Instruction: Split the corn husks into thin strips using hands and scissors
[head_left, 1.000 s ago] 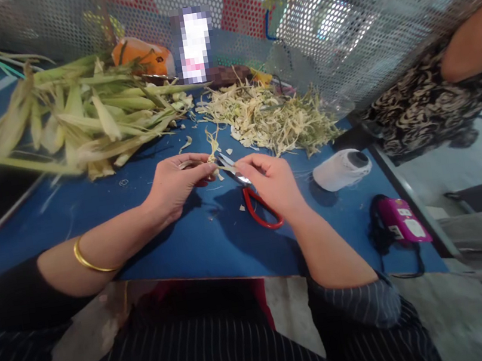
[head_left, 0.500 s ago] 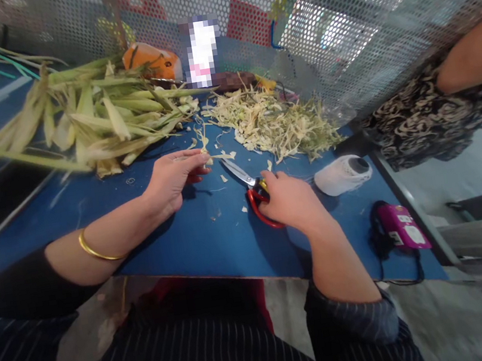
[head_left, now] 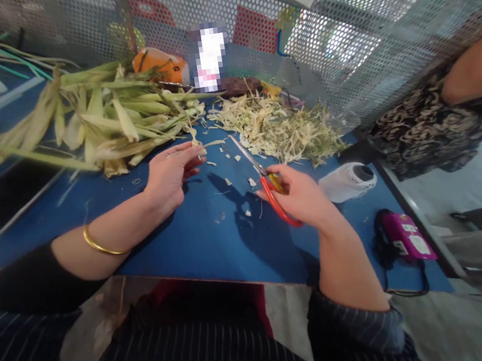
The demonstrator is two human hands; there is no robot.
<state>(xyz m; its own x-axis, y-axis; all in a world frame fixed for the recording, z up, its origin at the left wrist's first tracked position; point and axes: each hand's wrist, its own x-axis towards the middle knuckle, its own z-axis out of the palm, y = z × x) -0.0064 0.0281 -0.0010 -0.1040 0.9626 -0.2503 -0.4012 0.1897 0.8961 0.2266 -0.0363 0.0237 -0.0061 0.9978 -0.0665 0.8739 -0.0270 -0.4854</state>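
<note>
The 2 hands grip loosely: left (head_left: pixel 175 175) pinches a husk strip (head_left: pixel 212 143), right (head_left: pixel 299 193) holds red-handled scissors (head_left: pixel 278 202)

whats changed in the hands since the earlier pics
The right hand let go of the end of the husk piece and drew back to the right, now gripping the scissors by the handles. The left hand still pinches the husk piece; the husks, shreds and spool stayed put.
</note>
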